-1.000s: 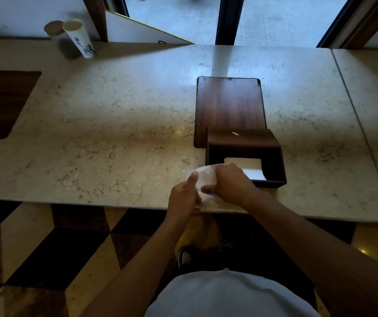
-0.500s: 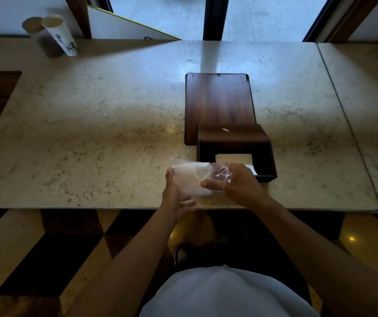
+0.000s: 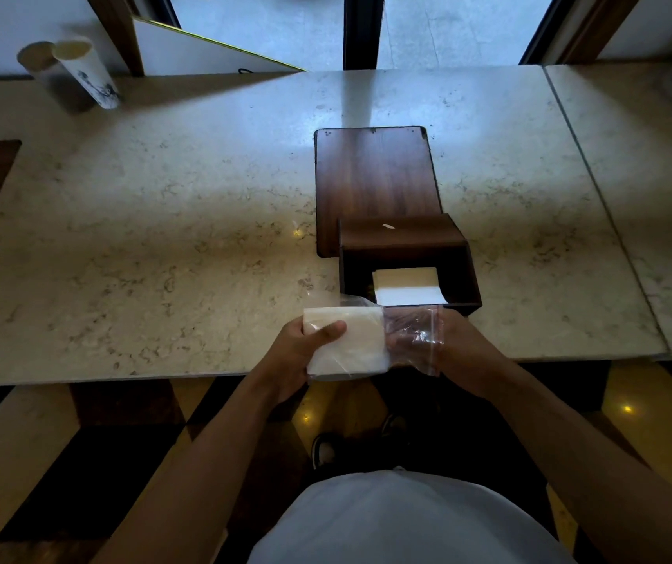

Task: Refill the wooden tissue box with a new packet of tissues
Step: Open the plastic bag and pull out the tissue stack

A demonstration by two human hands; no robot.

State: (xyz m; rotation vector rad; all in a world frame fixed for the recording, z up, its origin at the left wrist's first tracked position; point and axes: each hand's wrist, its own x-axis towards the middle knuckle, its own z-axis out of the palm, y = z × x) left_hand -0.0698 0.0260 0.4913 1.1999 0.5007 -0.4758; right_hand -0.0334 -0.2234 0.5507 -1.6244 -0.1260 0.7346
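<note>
Since the earlier frame the tissue packet (image 3: 346,339) has slid further from its clear wrapper (image 3: 413,339). Left hand (image 3: 297,356) clamps the packet, right hand (image 3: 458,348) clamps the wrapper, above the marble surface (image 3: 163,238) edge, just before the open wooden tissue box (image 3: 407,262); checkered floor (image 3: 41,462) below.

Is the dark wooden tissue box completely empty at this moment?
No, a small stack of white tissues lies inside the open dark wooden tissue box.
</note>
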